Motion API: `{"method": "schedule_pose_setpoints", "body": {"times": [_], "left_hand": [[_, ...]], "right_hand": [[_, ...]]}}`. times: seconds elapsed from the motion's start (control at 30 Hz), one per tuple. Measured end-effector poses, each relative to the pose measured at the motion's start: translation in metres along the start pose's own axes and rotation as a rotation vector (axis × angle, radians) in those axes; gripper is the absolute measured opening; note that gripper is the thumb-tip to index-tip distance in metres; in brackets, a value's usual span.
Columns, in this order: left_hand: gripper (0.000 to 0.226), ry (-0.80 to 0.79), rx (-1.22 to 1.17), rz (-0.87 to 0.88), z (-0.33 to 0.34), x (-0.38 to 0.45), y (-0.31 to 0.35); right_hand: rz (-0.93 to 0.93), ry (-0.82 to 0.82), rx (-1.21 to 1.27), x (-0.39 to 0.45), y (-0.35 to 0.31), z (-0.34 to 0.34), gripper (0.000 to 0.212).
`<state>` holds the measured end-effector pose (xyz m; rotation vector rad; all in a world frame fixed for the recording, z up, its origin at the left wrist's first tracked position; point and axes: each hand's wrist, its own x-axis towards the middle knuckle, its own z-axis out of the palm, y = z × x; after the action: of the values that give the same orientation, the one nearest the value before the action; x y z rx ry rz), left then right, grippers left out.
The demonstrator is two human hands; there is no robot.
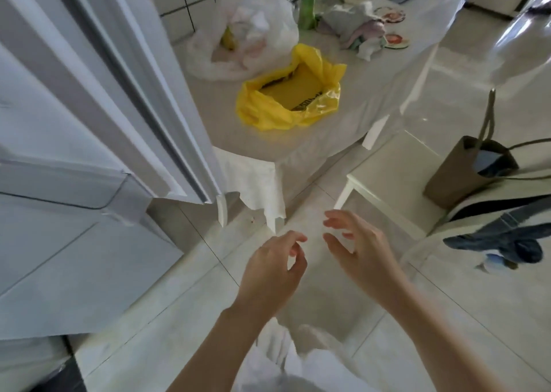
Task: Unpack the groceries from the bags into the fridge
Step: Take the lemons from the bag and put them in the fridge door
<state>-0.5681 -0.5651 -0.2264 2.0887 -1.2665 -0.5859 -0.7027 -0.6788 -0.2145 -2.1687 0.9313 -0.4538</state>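
Left hand (272, 268), right hand (357, 248): empty, loosely curled.

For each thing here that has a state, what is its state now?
Fridge door: open.
Yellow bag: open, lying on the table.
White bag: open, things inside.
Brown bag: upright on the chair, open.
Left hand: empty, fingers loosely curled.
Right hand: empty, open.

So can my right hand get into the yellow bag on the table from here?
Probably yes: the right hand holds nothing, the yellow bag lies open-mouthed near the table edge, and nothing stands between them.
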Motion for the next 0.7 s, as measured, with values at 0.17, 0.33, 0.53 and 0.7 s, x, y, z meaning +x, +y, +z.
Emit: {"method": "schedule_pose_setpoints", "body": {"times": [0.17,0.33,0.53,0.7], "left_hand": [[0.019,-0.032,0.009,-0.01,0.026,0.053,0.016],[0.018,-0.016,-0.007,-0.069,0.039,0.116,0.019],[0.016,0.035,-0.063,-0.157,0.045,0.216,0.02],[0.013,0.114,-0.134,-0.207,0.038,0.297,0.024]], "right_hand": [[0.075,0.003,0.03,0.03,0.05,-0.021,0.034],[0.102,-0.037,0.053,0.083,0.09,-0.039,0.031],[0.075,-0.08,-0.001,0.197,0.12,-0.066,0.028],[0.006,-0.152,-0.048,0.288,0.127,-0.098,0.03]]}}
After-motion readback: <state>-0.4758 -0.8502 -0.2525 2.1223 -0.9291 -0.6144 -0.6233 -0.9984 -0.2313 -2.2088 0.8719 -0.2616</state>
